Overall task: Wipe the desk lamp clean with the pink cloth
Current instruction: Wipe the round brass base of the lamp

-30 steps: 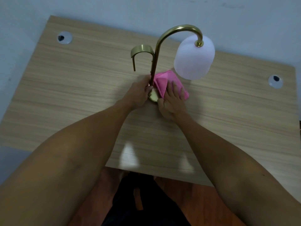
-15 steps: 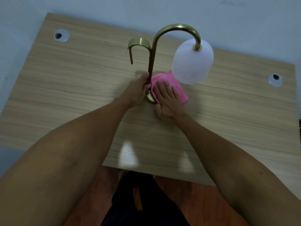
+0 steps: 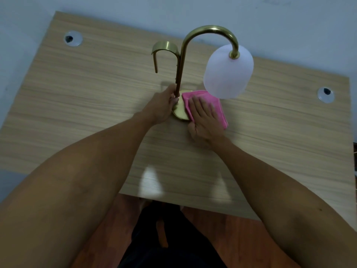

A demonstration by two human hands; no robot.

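A brass desk lamp (image 3: 181, 66) stands in the middle of the wooden desk, with a curved neck, a white frosted shade (image 3: 228, 72) hanging at the right and a smaller brass hook (image 3: 165, 48) at the left. My left hand (image 3: 162, 108) grips the bottom of the stem just above the round brass base (image 3: 178, 112). My right hand (image 3: 204, 118) lies flat, fingers spread, on the folded pink cloth (image 3: 217, 106), pressing it onto the right part of the base. The cloth covers that side of the base.
The light wooden desk (image 3: 96, 105) has two round cable grommets, one at the far left (image 3: 73, 38) and one at the right (image 3: 326, 94). A pale wall runs behind the desk. My legs and a reddish floor show below the front edge.
My right hand has slid the pink cloth across the base, first toward the stem and then a little back to the right. My left hand has stayed on the stem.
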